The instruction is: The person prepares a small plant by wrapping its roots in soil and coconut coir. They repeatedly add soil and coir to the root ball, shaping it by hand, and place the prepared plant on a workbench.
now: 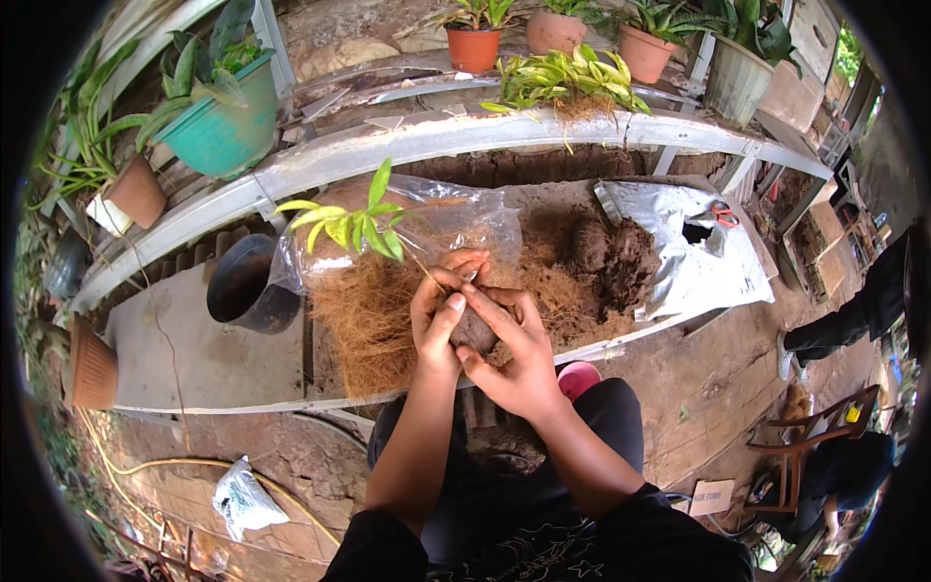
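My left hand (438, 320) and my right hand (511, 342) are cupped around a dark soil ball (473, 331). From the top of the ball a thin-stemmed leafy cutting (356, 224) leans up to the left, its leaves yellow-green. The thumb and fingers of both hands meet near the base of the stem, hiding part of the ball. Just beyond my hands lies a clear plastic bag (465, 211). Brown coconut fibre (367, 313) spreads to the left of my hands, and a heap of dark soil (618, 262) sits to the right.
A black pot (251, 284) stands left on the bench (167, 342). Red-handled scissors (720, 213) rest on a silver plastic sack (702, 269). Behind runs a metal-edged shelf (407, 142) with a bare-rooted plant (574, 80) and a teal pot (225, 124). Other people are at the right.
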`<state>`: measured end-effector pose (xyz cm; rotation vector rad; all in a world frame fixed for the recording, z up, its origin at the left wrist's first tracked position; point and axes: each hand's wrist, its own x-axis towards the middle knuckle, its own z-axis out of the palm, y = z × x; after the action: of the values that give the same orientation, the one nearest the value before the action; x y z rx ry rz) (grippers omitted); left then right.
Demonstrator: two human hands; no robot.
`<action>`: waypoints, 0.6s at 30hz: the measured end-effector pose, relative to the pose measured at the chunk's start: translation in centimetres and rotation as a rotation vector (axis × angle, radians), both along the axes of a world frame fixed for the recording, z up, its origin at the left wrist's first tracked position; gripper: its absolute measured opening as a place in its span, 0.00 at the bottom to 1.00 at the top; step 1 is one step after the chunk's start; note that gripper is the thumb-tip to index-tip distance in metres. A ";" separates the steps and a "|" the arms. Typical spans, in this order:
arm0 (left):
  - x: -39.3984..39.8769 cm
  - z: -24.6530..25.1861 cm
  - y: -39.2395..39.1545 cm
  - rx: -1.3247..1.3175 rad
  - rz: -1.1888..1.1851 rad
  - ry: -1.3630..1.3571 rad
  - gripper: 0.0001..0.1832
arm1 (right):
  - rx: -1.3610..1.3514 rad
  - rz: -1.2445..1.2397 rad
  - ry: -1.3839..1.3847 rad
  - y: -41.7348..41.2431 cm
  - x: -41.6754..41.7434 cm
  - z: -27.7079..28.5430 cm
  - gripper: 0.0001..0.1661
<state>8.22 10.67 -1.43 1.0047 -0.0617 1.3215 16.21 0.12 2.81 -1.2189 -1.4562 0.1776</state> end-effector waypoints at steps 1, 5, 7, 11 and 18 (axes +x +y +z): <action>0.1 0.1 -0.2 0.000 0.008 0.031 0.10 | 0.006 -0.008 -0.004 0.0 0.0 -0.1 0.33; 0.1 0.1 -0.2 -0.023 -0.024 0.025 0.11 | 0.005 0.016 -0.021 0.3 0.7 -0.5 0.34; 0.2 0.2 -0.4 -0.047 -0.044 -0.019 0.11 | 0.010 0.071 -0.023 0.3 1.1 -1.0 0.37; -0.1 0.4 -0.3 -0.073 -0.082 -0.103 0.10 | -0.012 0.034 0.064 -0.1 0.6 -0.6 0.43; 0.0 0.0 0.0 -0.069 -0.128 -0.208 0.11 | -0.063 -0.027 0.088 0.1 -0.7 -1.2 0.40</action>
<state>8.21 10.71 -1.46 0.7894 -0.2326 1.2973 15.51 0.19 1.60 -1.2656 -1.3660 0.2574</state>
